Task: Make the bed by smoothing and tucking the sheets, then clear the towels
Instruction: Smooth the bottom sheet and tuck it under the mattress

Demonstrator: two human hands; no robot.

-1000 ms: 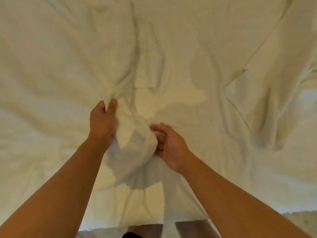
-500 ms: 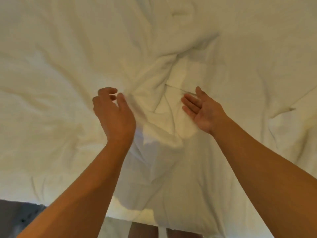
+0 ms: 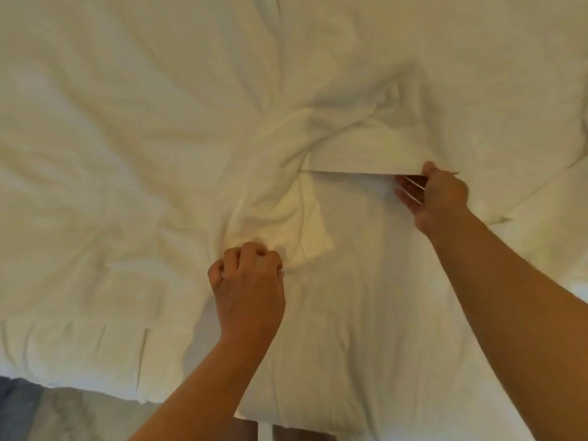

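- At the very bottom of the view, your bare legs [image 3: 288, 432] are showing under the hanging edge of the bedding, and a strip of grey-blue floor [image 3: 38, 409] is lying in the lower left corner.
- Both of your forearms are reaching forward from the bottom edge, the left one rising through the middle and the right one crossing in from the lower right.
- Your left hand [image 3: 248, 281] is sitting closer to you, its fingers curled tight into a fist around a gathered bunch of the white sheet [image 3: 350, 297], with the knuckles facing up.
- From that fist, twisted folds are running up and to the right, toward the middle of the bed [image 3: 95, 138].
- The sheet is lying over the near part of the bed between your two hands and is draping down over the near edge.
- Your right hand [image 3: 436, 195] is reaching farther out and to the right, well apart from the left hand.
- It is pinching the straight hemmed edge of a thicker white layer [image 3: 366, 154], thumb on top and fingers tucked beneath, lifting that edge slightly off the sheet below.
- Whether that thicker layer is a duvet or a towel, you cannot tell from this view.
- Beyond both hands, rumpled white bedding is filling the rest of the view, with creases fanning out to the left.
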